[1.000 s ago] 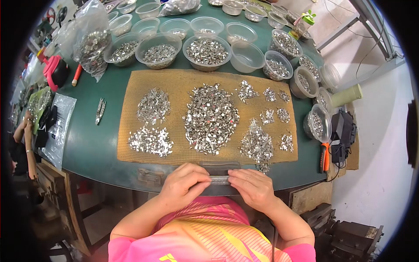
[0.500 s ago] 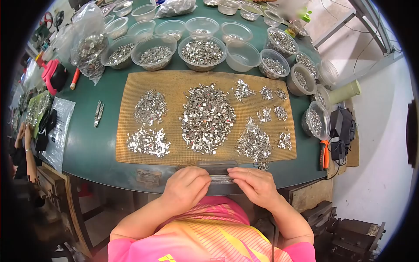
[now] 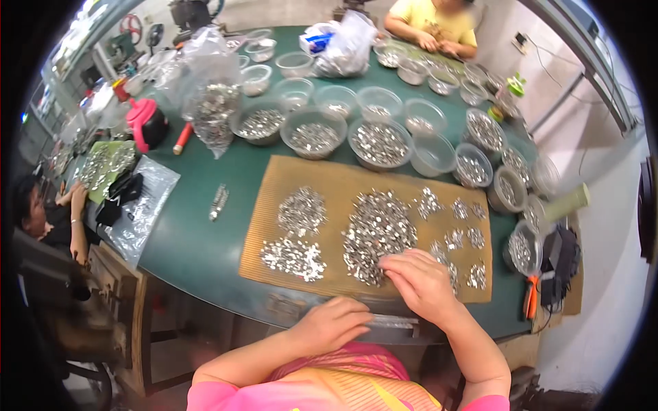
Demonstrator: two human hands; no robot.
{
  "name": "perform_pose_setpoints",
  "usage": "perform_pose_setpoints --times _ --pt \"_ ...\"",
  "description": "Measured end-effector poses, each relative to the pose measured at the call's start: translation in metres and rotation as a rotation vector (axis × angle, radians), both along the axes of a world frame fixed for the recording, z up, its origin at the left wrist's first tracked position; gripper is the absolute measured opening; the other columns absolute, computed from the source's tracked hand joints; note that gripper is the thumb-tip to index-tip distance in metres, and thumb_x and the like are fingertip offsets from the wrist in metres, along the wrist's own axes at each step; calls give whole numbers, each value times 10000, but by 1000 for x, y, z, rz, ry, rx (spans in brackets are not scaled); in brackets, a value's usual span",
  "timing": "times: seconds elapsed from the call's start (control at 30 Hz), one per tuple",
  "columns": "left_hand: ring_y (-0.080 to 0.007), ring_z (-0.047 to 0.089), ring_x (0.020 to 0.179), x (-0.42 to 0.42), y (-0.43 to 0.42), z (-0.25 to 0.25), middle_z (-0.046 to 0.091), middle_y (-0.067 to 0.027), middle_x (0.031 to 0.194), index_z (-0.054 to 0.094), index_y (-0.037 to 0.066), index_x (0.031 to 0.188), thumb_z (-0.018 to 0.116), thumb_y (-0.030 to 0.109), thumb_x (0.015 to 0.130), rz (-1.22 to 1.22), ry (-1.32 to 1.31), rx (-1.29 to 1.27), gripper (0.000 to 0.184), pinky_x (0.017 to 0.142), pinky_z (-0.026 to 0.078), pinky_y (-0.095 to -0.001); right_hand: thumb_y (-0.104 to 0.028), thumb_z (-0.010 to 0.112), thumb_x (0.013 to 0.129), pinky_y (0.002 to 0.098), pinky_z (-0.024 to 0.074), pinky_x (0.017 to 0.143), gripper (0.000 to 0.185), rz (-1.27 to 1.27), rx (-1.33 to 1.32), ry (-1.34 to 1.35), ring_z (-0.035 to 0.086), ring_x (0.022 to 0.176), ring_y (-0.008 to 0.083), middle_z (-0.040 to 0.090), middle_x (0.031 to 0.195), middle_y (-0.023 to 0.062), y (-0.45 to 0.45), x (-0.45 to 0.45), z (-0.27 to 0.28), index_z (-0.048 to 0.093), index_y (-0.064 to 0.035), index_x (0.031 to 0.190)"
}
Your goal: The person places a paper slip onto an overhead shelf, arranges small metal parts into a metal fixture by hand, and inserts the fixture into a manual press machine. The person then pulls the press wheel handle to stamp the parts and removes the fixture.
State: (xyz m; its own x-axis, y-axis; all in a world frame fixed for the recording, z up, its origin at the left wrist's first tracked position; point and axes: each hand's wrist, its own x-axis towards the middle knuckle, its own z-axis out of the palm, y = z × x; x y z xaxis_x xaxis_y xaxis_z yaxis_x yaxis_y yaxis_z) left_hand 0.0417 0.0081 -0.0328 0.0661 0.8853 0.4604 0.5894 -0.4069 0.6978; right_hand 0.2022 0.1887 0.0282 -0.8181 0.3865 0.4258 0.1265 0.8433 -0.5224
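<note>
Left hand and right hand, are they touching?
Apart. The head view shows a clear gap between the left hand and the right hand, whose fingertips are at the big metal pile.

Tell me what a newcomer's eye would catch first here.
Probably the big heap of shiny metal pieces on the tan mat, with the right hand at its near edge. Next, the plastic bowls curving along the mat's far and right sides, then the pink-and-black container to the left.

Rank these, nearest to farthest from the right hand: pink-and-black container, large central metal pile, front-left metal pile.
1. Large central metal pile, at the right hand's fingertips.
2. Front-left metal pile, on the mat's left.
3. Pink-and-black container, far left, off the mat.
</note>
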Motion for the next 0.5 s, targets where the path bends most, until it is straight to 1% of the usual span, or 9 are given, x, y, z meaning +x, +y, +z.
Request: perform_pose_setpoints --times 0.07,0.1,0.2,0.3,0.4,0.43,0.5 --pt "-306 687 982 0 0 -1 704 -108 1114 711 61 1148 799 153 886 -3 -49 -5 291 843 576 -404 -60 742 895 431 547 948 197 55 95 -28 726 1028 288 764 1062 93 9 -32 -1 746 -55 1092" --pt "-306 679 995 0 -1 -1 697 -107 1113 708 58 1152 784 159 900 -4 -69 -13 282 856 570 -404 -56 692 927 474 485 1075 258 90 89 -106 682 1175 303 740 1202 88 14 -45 -9 718 -48 1183" --pt "-306 671 1008 -1 0 -4 692 -100 1115 703 61 1150 755 160 929 -1 -123 -21 248 864 563 -405 -46 626 897 513 404 1147 401 118 342 -161 619 1270 298 683 1311 119 26 -92 -27 666 -43 1296" --pt "-302 680 1006 -1 -2 -8 699 -99 1116 703 62 1147 758 149 926 5 -146 -35 244 859 566 -406 -57 621 876 529 335 1203 501 93 503 -306 570 1345 306 634 1412 111 28 -117 -45 612 -52 1377" --pt "-296 698 999 -3 -2 -10 713 -101 1118 707 58 1152 778 135 909 -1 -134 -27 265 854 574 -403 -74 603 874 545 325 1209 506 147 488 -316 567 1353 307 646 1396 108 18 -114 -48 616 -34 1378" --pt "-296 697 1001 -4 -2 -9 712 -100 1120 707 59 1150 774 137 913 -4 -144 -37 259 855 573 -402 -57 634 839 550 324 1212 517 150 469 -337 569 1351 305 653 1392 95 13 -110 -43 644 -54 1356" --pt "-295 695 1003 -4 -2 -8 708 -97 1123 707 62 1147 766 139 920 -11 -171 -51 247 856 572 -401 -51 661 817 555 322 1214 520 192 446 -358 572 1345 302 652 1396 87 8 -99 -31 664 -71 1337"
